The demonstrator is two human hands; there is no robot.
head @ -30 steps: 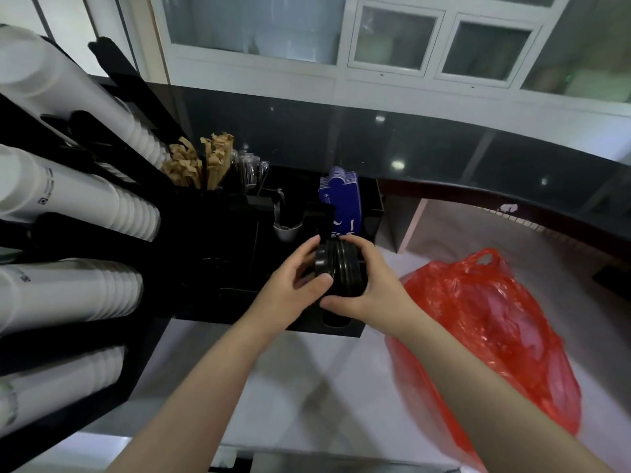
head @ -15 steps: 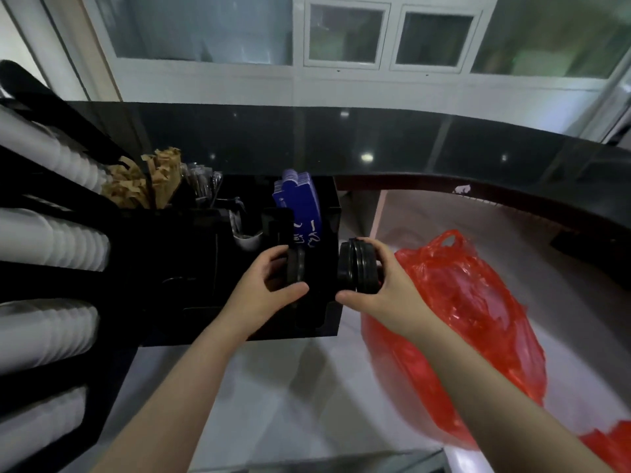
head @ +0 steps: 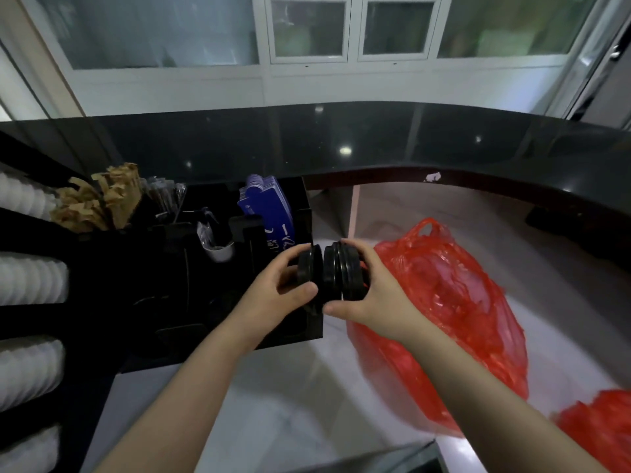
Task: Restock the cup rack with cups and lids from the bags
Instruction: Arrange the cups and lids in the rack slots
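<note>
The left hand (head: 273, 295) holds a thin black round plastic lid (head: 308, 272) on edge, its fingers curled over the top rim and its thumb under the lower rim, pinching it; the right hand (head: 372, 295) grips a short stack of black round plastic lids (head: 341, 273) the same way, fingers over the top, thumb below; the two sets stand upright, face to face, just beside each other, over the right end of the black plastic organiser rack (head: 280, 336) at the counter's left side; white paper cups in stacked rows (head: 30, 278) lie along the left edge; brown paper packets (head: 102, 199) and blue printed card sleeves (head: 269, 206) stand in the rack's rear compartments; a red crumpled plastic bag (head: 450, 308) sits on the pale counter (head: 290, 404) right of the hands, a second red plastic bag (head: 601, 428) at the near right corner.
</note>
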